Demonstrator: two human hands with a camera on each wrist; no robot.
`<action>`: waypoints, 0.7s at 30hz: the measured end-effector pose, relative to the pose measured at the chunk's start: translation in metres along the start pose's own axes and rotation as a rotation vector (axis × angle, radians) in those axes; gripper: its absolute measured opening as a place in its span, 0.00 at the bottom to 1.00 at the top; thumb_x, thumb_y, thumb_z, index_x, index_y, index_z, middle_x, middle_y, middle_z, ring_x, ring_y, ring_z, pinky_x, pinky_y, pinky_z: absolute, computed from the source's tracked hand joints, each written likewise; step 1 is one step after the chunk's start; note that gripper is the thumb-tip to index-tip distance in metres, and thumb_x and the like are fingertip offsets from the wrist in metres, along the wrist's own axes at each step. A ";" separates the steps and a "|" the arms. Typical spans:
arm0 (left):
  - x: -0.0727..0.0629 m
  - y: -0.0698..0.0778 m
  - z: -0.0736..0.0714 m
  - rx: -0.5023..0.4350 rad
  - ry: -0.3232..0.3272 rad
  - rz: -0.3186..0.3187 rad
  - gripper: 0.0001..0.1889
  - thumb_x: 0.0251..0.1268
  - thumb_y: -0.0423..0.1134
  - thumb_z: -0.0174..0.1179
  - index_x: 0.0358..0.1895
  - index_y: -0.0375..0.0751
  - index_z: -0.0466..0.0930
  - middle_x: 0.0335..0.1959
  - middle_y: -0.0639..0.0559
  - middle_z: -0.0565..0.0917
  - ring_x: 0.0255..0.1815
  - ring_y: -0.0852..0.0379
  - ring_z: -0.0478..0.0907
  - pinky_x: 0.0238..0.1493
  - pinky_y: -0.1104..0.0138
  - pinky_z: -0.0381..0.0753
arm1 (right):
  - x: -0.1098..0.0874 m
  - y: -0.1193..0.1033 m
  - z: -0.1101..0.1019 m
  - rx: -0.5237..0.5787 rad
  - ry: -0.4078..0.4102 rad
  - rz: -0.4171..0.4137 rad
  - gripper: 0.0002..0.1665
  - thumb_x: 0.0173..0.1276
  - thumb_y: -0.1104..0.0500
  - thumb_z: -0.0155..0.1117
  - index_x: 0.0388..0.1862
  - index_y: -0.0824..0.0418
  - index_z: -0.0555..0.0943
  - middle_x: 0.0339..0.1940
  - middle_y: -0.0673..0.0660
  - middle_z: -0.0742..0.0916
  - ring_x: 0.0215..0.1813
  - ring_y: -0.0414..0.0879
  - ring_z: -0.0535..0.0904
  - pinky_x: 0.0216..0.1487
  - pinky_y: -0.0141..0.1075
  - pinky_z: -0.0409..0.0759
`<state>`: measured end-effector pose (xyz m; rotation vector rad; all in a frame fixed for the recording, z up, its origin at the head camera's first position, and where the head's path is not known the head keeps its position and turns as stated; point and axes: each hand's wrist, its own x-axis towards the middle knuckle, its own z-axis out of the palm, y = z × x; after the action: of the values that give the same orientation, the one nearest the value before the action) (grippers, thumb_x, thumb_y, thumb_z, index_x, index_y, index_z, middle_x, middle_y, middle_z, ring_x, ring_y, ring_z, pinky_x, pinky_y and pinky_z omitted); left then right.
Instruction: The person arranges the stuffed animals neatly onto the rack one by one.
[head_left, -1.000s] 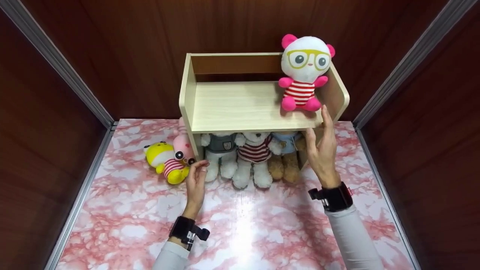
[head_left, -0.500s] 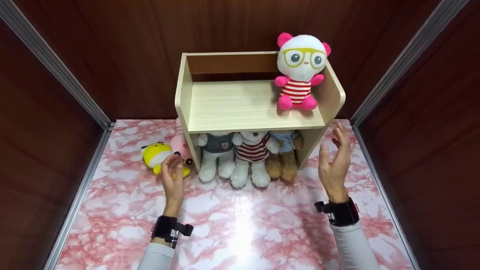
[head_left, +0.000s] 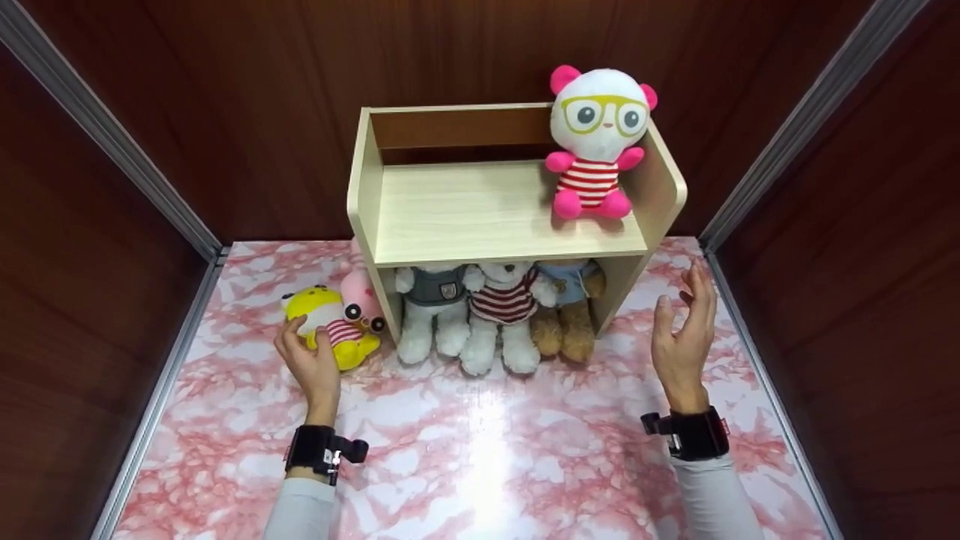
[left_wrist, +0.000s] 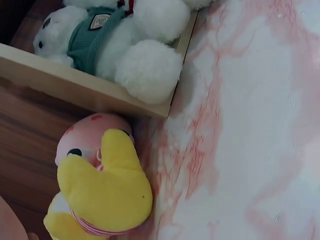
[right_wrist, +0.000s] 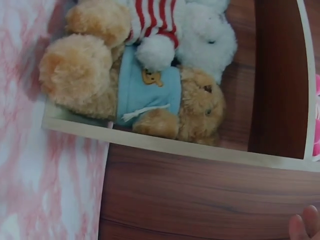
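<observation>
My left hand (head_left: pixel 311 367) is at the near left side of a yellow plush toy (head_left: pixel 352 352) with a red-striped body. Its thumb and fingers are spread apart; whether they touch the toy I cannot tell. Behind the yellow toy a pink plush toy (head_left: pixel 360 292) leans by the shelf's left side. In the left wrist view the yellow plush (left_wrist: pixel 115 185) lies in front of the pink one. My right hand (head_left: pixel 684 345) hovers right of the shelf, fingers loosely bent, holding nothing. A white and pink plush panda (head_left: pixel 600 142) with printed yellow glasses sits at the right of the upper shelf.
A light wooden shelf (head_left: pixel 480 210) stands against the back wall. Its lower level holds a white bear in a grey-green top (head_left: pixel 437 300), a white plush in a striped sweater (head_left: pixel 502 304) and a brown bear in blue (head_left: pixel 568 307). Dark wooden walls (head_left: pixel 97 225) enclose the sides.
My left hand has moved left from the shelf's front corner to the yellow plush. The right hand has drawn back from near the panda, down and to the right. The panda stays on the shelf.
</observation>
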<state>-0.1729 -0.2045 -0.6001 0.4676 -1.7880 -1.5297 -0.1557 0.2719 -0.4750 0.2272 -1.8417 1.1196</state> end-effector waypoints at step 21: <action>0.016 -0.030 0.003 0.182 -0.202 -0.506 0.59 0.65 0.47 0.71 0.84 0.38 0.33 0.79 0.25 0.48 0.79 0.33 0.52 0.80 0.50 0.53 | -0.015 0.015 -0.006 -0.020 -0.043 0.102 0.30 0.70 0.78 0.56 0.71 0.81 0.67 0.68 0.80 0.72 0.64 0.71 0.71 0.68 0.29 0.68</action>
<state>-0.1911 -0.2204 -0.6245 0.9408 -2.0825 -1.8057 -0.1519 0.2808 -0.4946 0.1489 -1.9197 1.1737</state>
